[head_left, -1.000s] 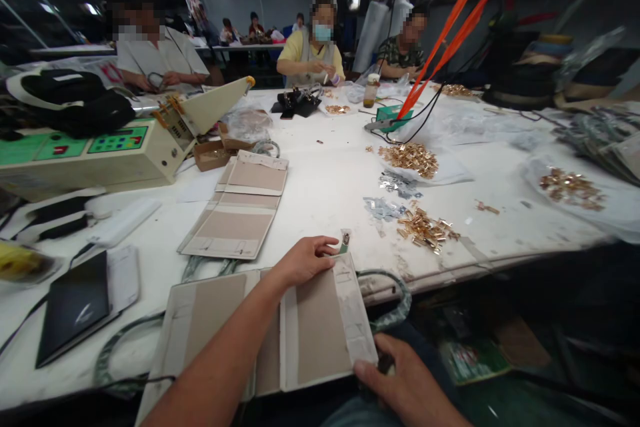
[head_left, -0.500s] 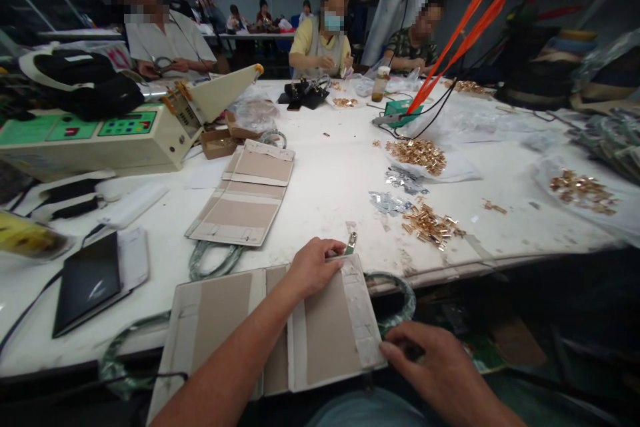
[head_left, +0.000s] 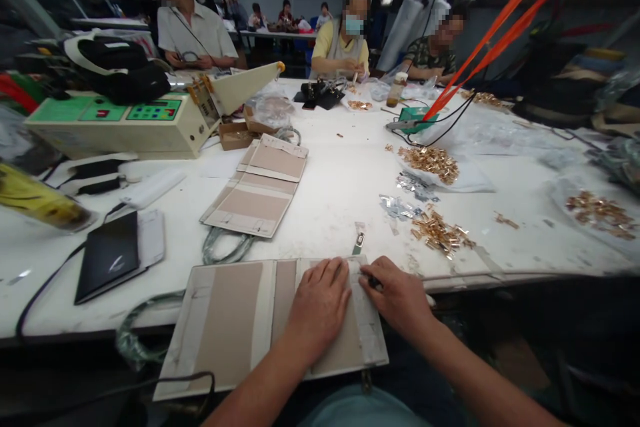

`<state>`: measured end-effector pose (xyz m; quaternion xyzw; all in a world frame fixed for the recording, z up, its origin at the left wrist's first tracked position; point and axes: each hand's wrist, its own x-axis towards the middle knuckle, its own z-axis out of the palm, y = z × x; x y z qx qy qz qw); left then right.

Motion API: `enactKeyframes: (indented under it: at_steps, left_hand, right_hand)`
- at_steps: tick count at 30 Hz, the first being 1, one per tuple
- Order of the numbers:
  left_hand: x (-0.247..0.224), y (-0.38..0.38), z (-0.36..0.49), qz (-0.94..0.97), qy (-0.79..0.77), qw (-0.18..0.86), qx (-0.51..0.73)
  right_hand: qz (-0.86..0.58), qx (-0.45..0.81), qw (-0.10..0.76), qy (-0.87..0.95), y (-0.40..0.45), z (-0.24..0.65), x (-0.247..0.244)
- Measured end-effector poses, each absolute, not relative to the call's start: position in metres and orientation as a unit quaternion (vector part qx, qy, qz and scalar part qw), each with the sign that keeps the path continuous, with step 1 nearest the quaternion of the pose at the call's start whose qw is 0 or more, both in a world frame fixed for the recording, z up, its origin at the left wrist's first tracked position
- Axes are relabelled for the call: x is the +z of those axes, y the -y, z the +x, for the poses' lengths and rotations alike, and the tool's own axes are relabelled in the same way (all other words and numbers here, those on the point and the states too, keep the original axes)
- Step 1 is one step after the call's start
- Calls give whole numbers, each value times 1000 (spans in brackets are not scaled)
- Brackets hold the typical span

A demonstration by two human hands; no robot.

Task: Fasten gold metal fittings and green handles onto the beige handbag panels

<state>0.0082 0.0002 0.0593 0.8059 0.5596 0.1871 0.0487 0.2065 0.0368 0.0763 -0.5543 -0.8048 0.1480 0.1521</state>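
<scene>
A beige bag panel (head_left: 227, 327), opened flat with its inner side up, lies across the table's front edge. My left hand (head_left: 323, 297) rests flat on its right half, fingers stretched forward. At the panel's right strip, my right hand (head_left: 400, 297) is closed in a pinch around a small dark thing (head_left: 373, 281), mostly hidden by the fingers. Beyond the far edge sticks out a green strap with a metal clasp (head_left: 359, 240). A plastic-wrapped green handle (head_left: 143, 330) loops out at the left. The handle on the right side is hidden.
A second panel (head_left: 260, 187) lies farther back. Piles of gold metal fittings (head_left: 440, 230) and silver plates (head_left: 400, 205) are at right. A black wallet-like item (head_left: 107, 257) and a machine (head_left: 165, 123) stand left. Co-workers sit across the table (head_left: 345, 153). An orange strap (head_left: 500, 40) hangs at right.
My left hand has moved from the panel's far edge back onto its surface and flattened. My right hand has moved up from the near right corner to the right strip. The view has shifted slightly.
</scene>
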Motion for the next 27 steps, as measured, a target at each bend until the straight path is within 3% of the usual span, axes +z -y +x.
enactKeyframes:
  at_steps: [22, 27]
  left_hand:
    - [50, -11, 2, 834, -532, -17, 145]
    - [52, -12, -2, 826, -542, 12, 156]
  right_hand:
    - [-543, 89, 28, 835, -49, 182, 99]
    - [-567, 115, 61, 813, -88, 210, 120]
